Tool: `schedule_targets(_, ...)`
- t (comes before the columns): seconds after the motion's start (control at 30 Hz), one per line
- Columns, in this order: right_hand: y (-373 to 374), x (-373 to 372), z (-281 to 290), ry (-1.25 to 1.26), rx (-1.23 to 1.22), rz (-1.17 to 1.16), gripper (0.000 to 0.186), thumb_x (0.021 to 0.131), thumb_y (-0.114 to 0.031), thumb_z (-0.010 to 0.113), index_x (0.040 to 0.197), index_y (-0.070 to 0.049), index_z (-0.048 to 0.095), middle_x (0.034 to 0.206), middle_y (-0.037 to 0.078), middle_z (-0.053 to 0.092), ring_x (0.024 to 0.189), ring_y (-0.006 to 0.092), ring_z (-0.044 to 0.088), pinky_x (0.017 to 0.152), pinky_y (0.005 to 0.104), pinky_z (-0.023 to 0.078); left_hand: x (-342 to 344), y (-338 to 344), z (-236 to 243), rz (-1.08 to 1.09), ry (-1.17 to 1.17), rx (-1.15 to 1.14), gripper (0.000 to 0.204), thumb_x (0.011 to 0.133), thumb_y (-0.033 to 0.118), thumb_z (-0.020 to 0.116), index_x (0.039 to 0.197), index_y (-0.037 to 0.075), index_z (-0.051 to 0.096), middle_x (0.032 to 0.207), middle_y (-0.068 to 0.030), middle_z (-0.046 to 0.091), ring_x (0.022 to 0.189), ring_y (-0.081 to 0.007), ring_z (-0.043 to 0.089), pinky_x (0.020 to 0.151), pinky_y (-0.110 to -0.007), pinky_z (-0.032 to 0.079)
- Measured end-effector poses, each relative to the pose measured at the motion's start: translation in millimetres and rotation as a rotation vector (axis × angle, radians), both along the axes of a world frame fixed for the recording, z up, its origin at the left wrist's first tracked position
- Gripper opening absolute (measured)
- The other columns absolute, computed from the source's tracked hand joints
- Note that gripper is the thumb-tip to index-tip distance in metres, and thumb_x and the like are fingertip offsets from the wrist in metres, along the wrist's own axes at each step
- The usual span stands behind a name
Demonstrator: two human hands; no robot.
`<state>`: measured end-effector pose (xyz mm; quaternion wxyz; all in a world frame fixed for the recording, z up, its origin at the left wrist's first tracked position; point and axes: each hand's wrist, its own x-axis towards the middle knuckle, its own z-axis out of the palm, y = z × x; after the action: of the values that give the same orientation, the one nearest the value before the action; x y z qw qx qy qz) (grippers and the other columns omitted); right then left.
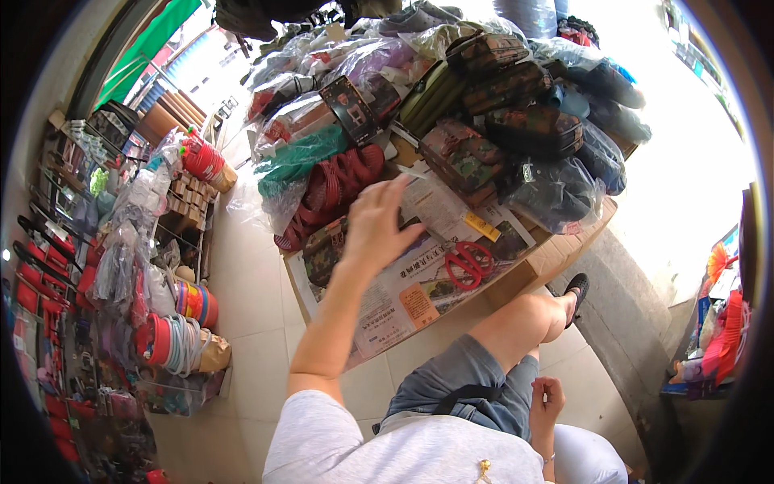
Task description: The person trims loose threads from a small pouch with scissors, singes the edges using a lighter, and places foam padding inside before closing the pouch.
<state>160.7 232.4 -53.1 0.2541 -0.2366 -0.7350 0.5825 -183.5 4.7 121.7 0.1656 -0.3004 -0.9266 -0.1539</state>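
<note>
So the left hand (373, 227) is over the newspaper (395, 282) on the desk (568, 246), fingers loosely spread with the thumb out to the side, and I can't see anything in them. The right hand (548, 395) sits well back from those fingers, by the lap, fingers loosely curled; can't tell if there's anything tucked inside.

Nearest thing is the camo pouch (321, 256), lying just left of the left wrist and partly hidden by the arm. Can't tell if the hand is touching it. Looks like cloth, so I'd bet light, soft and a bit floppy, not slippery and pretty hard to break. I'd pinch it by the near edge or scoop it from the side, since the middle would probably just sag.

Just past the fingertips are the red shoes (343, 184), which look bendy; a strap or rim would be my grip. The scissors (469, 264) lie to the right of the thumb: stiff, likely smooth, and I'd go for the red loops rather than the blades. Bulkier camo bags (468, 157) are piled farther off, beyond and right of the fingers.
</note>
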Motion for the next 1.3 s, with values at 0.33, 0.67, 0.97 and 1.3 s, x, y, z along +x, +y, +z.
schedule_targets(0.33,-27.5,-34.7,20.6,0.005,0.072,0.218,0.007,0.085,0.007,0.058,0.082,0.001,0.06,0.071,0.006,0.058,0.059,0.0103,0.05,0.056,0.0239,0.041,10.1,-92.9,3.9,0.107,-0.284,-0.118,0.101,0.06,0.036,0.083,0.146,0.02,0.033,0.133,-0.0132,0.048,0.127,-0.0324,0.041,0.108,-0.047,0.03)
schedule_targets(0.67,-46.8,-40.1,25.1,0.091,-0.139,0.28,0.019,0.086,0.005,0.059,0.104,0.0,0.055,0.085,0.006,0.065,0.07,0.0089,0.057,0.065,0.0228,0.047,74.5,-78.3,2.1,-0.145,-0.469,0.72,0.113,0.052,0.031,0.089,0.146,0.008,0.031,0.126,-0.0126,0.049,0.12,-0.0239,0.049,0.101,-0.037,0.038)
schedule_targets(0.97,-68.9,-60.8,55.2,0.336,-0.375,0.567,0.107,0.074,-0.039,0.082,0.15,-0.004,0.016,0.149,0.013,0.03,0.133,0.0259,0.038,0.104,0.0372,0.036,172.9,18.9,-52.6,-0.42,-1.05,1.126,0.121,0.059,0.035,0.091,0.149,0.004,0.018,0.136,-0.0138,0.039,0.125,-0.0251,0.042,0.105,-0.037,0.035)
schedule_targets(1.3,-38.0,-33.6,37.0,0.34,-0.745,0.383,0.09,0.082,-0.036,0.077,0.147,0.0,0.025,0.137,0.012,0.043,0.126,0.018,0.043,0.107,0.0313,0.032,182.6,17.4,-118.1,-0.704,-0.228,0.258,0.096,0.054,0.02,0.087,0.137,0.012,0.038,0.134,-0.0154,0.042,0.121,-0.0376,0.042,0.102,-0.053,0.032)
